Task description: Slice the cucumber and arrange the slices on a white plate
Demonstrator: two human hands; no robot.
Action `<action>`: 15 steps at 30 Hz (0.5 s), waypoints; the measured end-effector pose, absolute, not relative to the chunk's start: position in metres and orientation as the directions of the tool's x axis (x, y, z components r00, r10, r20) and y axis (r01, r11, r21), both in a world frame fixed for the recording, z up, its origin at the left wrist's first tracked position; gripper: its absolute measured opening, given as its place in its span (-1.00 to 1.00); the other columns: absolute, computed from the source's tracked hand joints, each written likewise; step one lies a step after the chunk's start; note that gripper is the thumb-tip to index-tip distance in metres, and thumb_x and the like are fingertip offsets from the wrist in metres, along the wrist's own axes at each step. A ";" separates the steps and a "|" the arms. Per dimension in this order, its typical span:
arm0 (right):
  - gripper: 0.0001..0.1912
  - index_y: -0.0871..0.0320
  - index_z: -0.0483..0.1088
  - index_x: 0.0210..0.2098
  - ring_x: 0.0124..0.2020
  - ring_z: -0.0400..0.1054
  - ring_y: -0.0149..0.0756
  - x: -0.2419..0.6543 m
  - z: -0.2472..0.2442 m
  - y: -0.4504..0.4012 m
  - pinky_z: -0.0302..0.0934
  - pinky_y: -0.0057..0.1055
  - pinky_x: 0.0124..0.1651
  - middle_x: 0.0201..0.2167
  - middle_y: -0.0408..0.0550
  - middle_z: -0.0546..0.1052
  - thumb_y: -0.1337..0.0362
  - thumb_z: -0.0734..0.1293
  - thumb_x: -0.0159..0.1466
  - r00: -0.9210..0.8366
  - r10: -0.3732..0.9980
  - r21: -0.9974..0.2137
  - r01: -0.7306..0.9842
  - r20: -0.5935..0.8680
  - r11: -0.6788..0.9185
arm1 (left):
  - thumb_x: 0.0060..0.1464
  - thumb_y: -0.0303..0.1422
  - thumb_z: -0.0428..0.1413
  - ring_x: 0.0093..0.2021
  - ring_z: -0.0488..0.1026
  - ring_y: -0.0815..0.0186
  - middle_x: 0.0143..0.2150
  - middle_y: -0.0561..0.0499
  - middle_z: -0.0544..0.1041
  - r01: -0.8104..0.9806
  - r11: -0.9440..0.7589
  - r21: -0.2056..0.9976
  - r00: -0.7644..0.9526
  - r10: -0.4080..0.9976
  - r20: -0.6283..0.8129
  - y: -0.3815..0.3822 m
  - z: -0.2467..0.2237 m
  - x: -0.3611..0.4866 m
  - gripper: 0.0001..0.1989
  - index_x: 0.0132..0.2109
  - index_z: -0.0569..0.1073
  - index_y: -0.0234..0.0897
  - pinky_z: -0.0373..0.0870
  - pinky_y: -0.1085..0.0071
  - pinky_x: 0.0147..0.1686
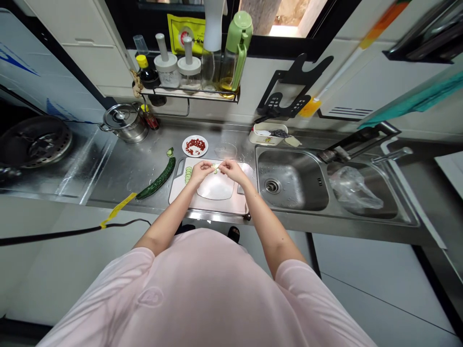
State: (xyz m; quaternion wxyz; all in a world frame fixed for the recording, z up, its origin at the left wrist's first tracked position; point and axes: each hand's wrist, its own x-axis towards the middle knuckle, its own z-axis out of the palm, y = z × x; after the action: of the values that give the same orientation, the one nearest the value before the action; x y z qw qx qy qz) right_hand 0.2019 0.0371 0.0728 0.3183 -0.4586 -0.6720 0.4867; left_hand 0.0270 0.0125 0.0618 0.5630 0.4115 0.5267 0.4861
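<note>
Over the back of a pale cutting board, my left hand and my right hand meet with fingers pinched on a small pale green piece, which looks like cucumber. Several cucumber slices lie in a row at the board's left side. A dark green cucumber rests on the steel counter left of the board, with a cut end piece behind it. Behind the board stand a white plate of chopped red pieces and a clear dish.
A sink adjoins the board on the right, and a second basin holds a plastic bag. A lidded pot stands at the back left, near a wok. Bottles and jars fill a wall rack.
</note>
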 end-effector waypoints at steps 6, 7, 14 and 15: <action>-0.80 0.19 0.35 -0.45 -0.51 0.23 -0.44 0.205 0.049 0.049 0.08 -0.53 -0.44 -0.56 -0.17 0.41 0.17 0.26 0.11 -0.353 0.932 -0.877 0.470 -0.085 0.098 | -0.32 -0.33 0.29 -0.46 0.36 0.45 -0.50 0.11 0.43 0.086 0.153 0.984 -0.060 0.987 -0.149 0.025 0.031 0.025 -0.70 -0.35 0.44 -0.30 0.28 0.51 -0.37; -0.80 0.19 0.35 -0.44 -0.51 0.23 -0.44 0.205 0.046 0.051 0.08 -0.53 -0.43 -0.55 -0.17 0.42 0.16 0.26 0.11 -0.348 0.932 -0.862 0.497 -0.099 0.094 | -0.33 -0.33 0.28 -0.47 0.36 0.45 -0.50 0.11 0.44 0.131 0.161 0.978 -0.066 0.986 -0.153 0.027 0.028 0.024 -0.70 -0.35 0.45 -0.29 0.28 0.51 -0.37; -0.80 0.22 0.40 -0.40 -0.43 0.26 -0.42 0.200 0.035 0.060 0.08 -0.53 -0.36 -0.46 -0.14 0.47 0.18 0.27 0.12 -0.320 0.936 -0.757 0.646 -0.150 0.100 | -0.28 -0.31 0.24 -0.49 0.34 0.44 -0.50 0.12 0.44 0.379 0.228 0.897 -0.111 0.973 -0.200 0.032 0.018 0.024 -0.75 -0.34 0.46 -0.26 0.24 0.51 -0.41; -0.79 0.22 0.41 -0.39 -0.42 0.26 -0.42 0.199 0.033 0.061 0.07 -0.53 -0.36 -0.45 -0.13 0.48 0.19 0.27 0.12 -0.317 0.935 -0.742 0.663 -0.161 0.097 | -0.28 -0.32 0.23 -0.49 0.34 0.43 -0.50 0.12 0.44 0.404 0.241 0.883 -0.123 0.970 -0.209 0.033 0.018 0.024 -0.76 -0.34 0.47 -0.25 0.23 0.51 -0.41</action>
State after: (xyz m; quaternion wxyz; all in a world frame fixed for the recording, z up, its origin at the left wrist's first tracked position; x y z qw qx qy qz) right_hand 0.1985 0.0613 0.0327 0.1799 -0.5561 -0.7185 0.3770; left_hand 0.0240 0.0327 0.0185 0.4175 0.5142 0.6679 0.3393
